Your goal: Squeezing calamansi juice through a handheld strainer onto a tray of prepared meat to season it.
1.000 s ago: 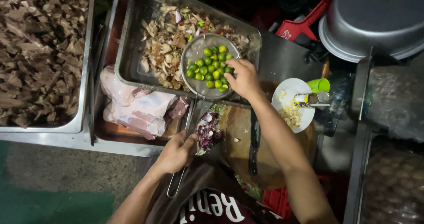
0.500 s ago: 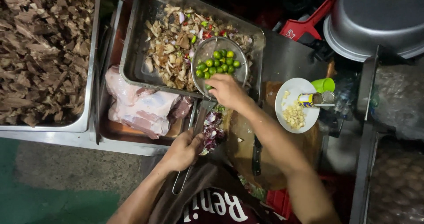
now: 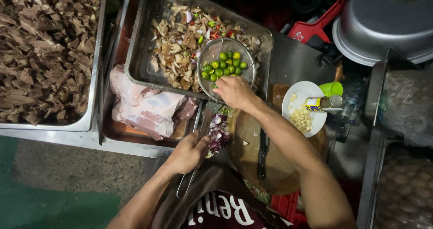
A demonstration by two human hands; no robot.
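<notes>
My left hand (image 3: 188,152) grips the long handle of a wire strainer (image 3: 205,57) held over a metal tray (image 3: 144,62) of chopped meat mixed with onion and chili. Several small green limes (image 3: 223,64) lie in the strainer. My right hand (image 3: 234,91) is closed at the strainer's near rim, with a piece of lime showing at its fingers. Chopped purple onion (image 3: 218,129) is piled just right of my left hand, beside a round wooden chopping board (image 3: 252,143) under my right forearm.
A large tray of brown chopped meat (image 3: 45,53) fills the left. Raw pale meat (image 3: 144,107) lies in a lower tray. A knife (image 3: 262,152) rests on the board. A white plate (image 3: 295,100) with garlic, a small bottle and a green cup stands right; a metal basin (image 3: 388,21) beyond.
My right hand has drawn back from inside the strainer to its near rim. My left hand keeps its hold on the handle. The view has shifted slightly.
</notes>
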